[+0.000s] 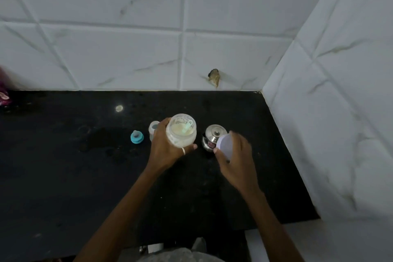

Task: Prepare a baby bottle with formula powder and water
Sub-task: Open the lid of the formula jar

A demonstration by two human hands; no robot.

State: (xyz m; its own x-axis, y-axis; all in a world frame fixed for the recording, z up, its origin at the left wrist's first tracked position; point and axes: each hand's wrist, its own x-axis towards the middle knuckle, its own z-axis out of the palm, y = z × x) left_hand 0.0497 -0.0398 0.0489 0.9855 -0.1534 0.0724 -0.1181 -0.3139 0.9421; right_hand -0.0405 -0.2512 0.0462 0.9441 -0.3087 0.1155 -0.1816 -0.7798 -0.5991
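Observation:
My left hand [164,147] grips an open clear jar of formula powder [181,131] held over the black counter; pale powder and a light green scoop [188,126] show inside it. My right hand [235,156] holds the jar's white lid [225,144] just to the right of the jar. Behind my left hand stands the small clear baby bottle [153,128], open at the top. Its blue nipple cap [136,136] lies on the counter to the left. A lidded steel pot [212,137] stands between my two hands, partly hidden by the lid.
The black counter [85,176] ends at a white tiled back wall and a tiled side wall on the right. A pink object [4,93] sits at the far left edge. A damp patch marks the counter left of the bottle.

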